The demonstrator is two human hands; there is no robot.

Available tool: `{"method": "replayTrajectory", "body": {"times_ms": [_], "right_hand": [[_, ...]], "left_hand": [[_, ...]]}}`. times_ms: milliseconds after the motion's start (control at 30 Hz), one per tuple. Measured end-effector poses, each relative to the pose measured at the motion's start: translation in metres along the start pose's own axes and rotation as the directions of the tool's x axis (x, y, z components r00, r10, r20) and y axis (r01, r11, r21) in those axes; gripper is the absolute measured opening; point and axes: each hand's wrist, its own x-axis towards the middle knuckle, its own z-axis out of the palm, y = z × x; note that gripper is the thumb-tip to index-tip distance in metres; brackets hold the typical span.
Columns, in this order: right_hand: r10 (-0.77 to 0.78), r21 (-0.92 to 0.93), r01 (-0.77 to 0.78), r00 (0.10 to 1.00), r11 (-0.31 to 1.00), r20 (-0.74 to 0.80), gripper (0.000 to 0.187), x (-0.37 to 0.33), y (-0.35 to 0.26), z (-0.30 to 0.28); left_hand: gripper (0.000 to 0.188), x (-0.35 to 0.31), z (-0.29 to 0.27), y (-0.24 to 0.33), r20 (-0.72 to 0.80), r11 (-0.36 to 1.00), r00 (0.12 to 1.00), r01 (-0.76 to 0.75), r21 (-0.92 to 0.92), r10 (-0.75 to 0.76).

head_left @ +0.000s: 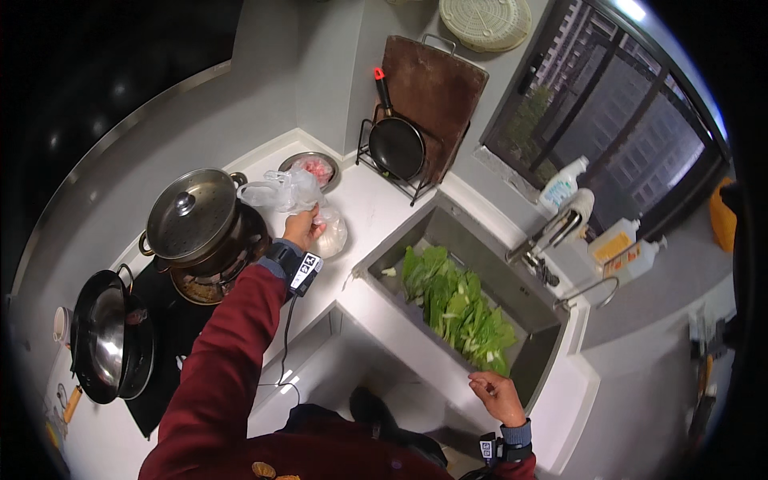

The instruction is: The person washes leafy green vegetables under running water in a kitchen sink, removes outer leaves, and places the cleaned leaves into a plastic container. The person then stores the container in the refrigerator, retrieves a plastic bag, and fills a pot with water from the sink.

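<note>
My left hand (302, 230) reaches over the counter and is closed on a clear plastic bag (330, 237) with something pale inside. The bag's crumpled upper part (290, 190) spreads out beyond my fingers. Right behind it, a metal bowl (330, 186) holds pink, meat-like pieces (314, 168) in plastic. My right hand (498, 397) hovers by the near edge of the grey sink (534, 370), fingers loosely bent and holding nothing. Leafy green vegetables (458, 308) lie piled in the sink, close to that hand.
A lidded steamer pot (190, 218) stands on the stove to the left, with woks (106, 336) nearer. Behind the counter, a rack holds a small frying pan (398, 149) and a brown cutting board (436, 92). A faucet (552, 236) and bottles (616, 242) line the sink's far side.
</note>
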Motion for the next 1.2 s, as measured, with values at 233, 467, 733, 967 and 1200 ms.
{"method": "replayTrajectory", "body": {"times_ms": [233,467,733,967,1200], "right_hand": [[-0.004,0.022,0.002,0.998,1.0,0.068,0.018,0.055,0.042,-0.038],[0.151,0.0,-0.152,0.986,0.988,0.065,0.017,0.053,0.056,-0.042],[0.185,-0.006,-0.186,0.977,0.983,0.108,0.016,0.058,0.049,-0.059],[-0.03,-0.027,0.042,0.934,0.999,0.355,0.025,0.126,0.023,-0.042],[-0.52,0.083,0.533,0.761,0.842,0.388,0.019,0.218,-0.078,0.037]], "left_hand": [[0.021,0.069,0.064,0.008,0.032,0.998,0.998,-0.061,0.035,0.059],[0.021,0.123,0.11,-0.005,0.149,0.991,0.987,-0.076,0.112,0.059],[0.05,0.115,0.113,-0.018,0.109,0.944,0.993,-0.001,0.331,-0.038],[0.07,-0.004,0.049,-0.026,0.34,0.597,0.891,-0.455,0.661,0.302],[0.033,-0.17,-0.097,0.005,0.556,0.59,0.83,-0.424,0.687,-0.052]]}}
